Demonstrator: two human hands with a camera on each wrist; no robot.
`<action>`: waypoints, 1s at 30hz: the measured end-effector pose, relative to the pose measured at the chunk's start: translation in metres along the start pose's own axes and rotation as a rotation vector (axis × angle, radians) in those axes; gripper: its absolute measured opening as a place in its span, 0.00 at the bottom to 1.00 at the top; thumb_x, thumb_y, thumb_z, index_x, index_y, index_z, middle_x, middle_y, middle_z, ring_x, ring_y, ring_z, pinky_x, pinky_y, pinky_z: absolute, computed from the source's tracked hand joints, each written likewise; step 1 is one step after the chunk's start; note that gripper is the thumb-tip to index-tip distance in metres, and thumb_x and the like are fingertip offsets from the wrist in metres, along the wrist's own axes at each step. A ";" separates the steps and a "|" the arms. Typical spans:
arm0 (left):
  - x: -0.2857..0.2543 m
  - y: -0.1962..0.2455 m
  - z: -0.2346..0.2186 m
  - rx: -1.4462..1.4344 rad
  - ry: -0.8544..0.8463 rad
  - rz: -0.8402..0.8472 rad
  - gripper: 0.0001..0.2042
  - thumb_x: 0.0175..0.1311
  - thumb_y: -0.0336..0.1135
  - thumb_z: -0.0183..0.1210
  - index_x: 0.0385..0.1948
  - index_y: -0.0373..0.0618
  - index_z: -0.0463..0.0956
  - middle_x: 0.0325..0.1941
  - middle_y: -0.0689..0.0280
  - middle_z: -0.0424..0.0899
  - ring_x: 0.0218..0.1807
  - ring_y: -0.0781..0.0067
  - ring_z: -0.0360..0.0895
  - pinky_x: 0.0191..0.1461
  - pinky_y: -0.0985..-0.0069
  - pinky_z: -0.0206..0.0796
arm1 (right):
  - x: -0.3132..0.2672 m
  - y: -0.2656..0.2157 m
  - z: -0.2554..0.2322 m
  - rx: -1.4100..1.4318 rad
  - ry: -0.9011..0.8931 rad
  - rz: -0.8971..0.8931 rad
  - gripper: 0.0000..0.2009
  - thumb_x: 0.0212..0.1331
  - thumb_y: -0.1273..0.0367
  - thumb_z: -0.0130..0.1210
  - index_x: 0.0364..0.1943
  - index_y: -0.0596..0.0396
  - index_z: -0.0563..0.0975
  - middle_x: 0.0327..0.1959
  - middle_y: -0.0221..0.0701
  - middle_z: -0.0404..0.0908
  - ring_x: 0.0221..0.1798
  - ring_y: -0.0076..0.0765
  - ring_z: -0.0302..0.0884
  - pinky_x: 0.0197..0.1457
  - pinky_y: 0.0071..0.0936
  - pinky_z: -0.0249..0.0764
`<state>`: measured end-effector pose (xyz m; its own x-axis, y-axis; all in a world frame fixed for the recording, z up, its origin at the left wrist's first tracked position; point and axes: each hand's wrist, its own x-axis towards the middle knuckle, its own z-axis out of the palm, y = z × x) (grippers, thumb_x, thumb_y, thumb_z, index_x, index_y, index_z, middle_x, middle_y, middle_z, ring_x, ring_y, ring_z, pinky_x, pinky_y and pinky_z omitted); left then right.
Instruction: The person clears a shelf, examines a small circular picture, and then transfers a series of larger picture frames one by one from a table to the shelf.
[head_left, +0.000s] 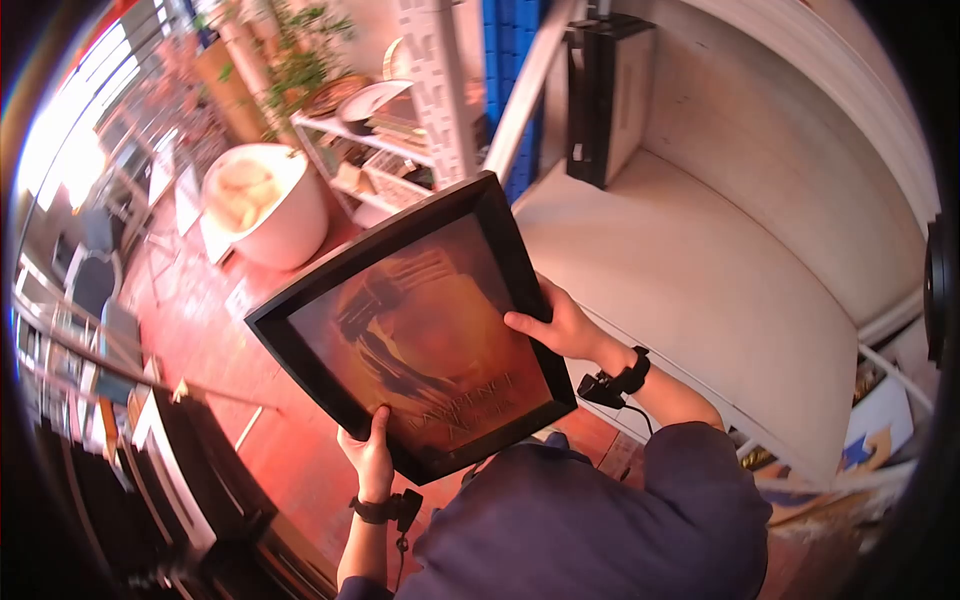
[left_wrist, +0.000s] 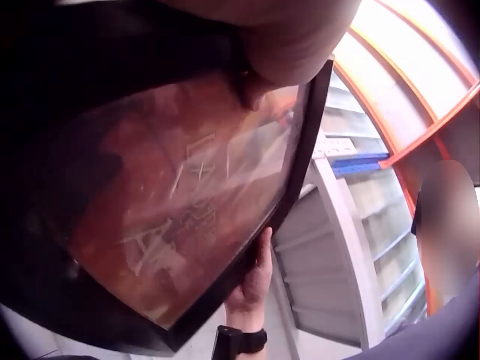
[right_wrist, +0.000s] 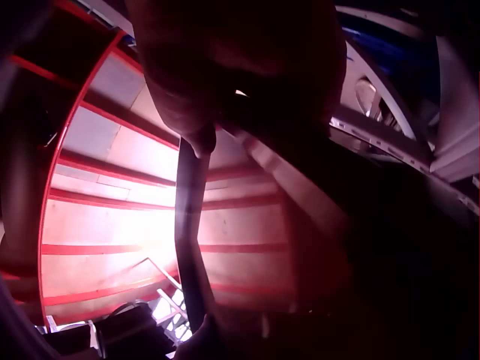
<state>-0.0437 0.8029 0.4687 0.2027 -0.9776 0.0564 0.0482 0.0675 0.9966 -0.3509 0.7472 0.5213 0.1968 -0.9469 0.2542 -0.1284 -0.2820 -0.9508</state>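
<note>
A black-framed picture (head_left: 425, 330) with an orange-brown print and pale lettering is held up, tilted, in front of the person's body. The left hand (head_left: 370, 462) grips its lower left edge, thumb over the front border. On the opposite side, the right hand (head_left: 568, 325) holds the right edge, its thumb reaching over onto the front. Most of the fingers are hidden behind the picture. The left wrist view shows the front with its reflections and the right hand (left_wrist: 255, 283) at the far border. In the right wrist view the right hand (right_wrist: 240, 67) is dark against the frame.
On the right stands a white-framed rack with a broad pale shelf (head_left: 690, 280), a black-edged case (head_left: 610, 105) at its back. A white tub chair (head_left: 285, 225) and a small shelf unit (head_left: 400, 150) stand farther off. Dark panels (head_left: 150, 480) lean at lower left.
</note>
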 end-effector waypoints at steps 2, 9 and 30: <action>0.008 0.004 0.024 0.040 -0.006 0.104 0.10 0.57 0.24 0.61 0.40 0.34 0.74 0.38 0.66 0.80 0.39 0.78 0.75 0.46 0.80 0.67 | -0.006 -0.003 -0.023 -0.161 0.170 -0.087 0.27 0.59 0.65 0.58 0.59 0.62 0.63 0.55 0.39 0.69 0.59 0.32 0.65 0.62 0.30 0.61; 0.031 0.023 0.157 -0.068 -0.025 0.369 0.09 0.57 0.25 0.62 0.38 0.36 0.72 0.32 0.71 0.75 0.33 0.82 0.69 0.38 0.85 0.63 | -0.054 -0.054 -0.013 -0.527 0.612 -0.244 0.40 0.47 0.62 0.67 0.61 0.64 0.58 0.65 0.50 0.55 0.69 0.51 0.53 0.69 0.41 0.52; 0.079 -0.044 0.297 0.438 -0.810 0.757 0.37 0.50 0.35 0.65 0.62 0.38 0.54 0.59 0.47 0.62 0.61 0.42 0.56 0.64 0.55 0.52 | 0.038 0.033 -0.082 -0.318 1.159 -0.350 0.34 0.52 0.78 0.51 0.65 0.63 0.53 0.67 0.49 0.55 0.69 0.52 0.53 0.69 0.37 0.52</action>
<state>-0.3201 0.6638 0.4469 -0.6482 -0.5706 0.5042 -0.1878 0.7615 0.6203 -0.4278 0.6892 0.5140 -0.6818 -0.3470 0.6441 -0.5026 -0.4177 -0.7570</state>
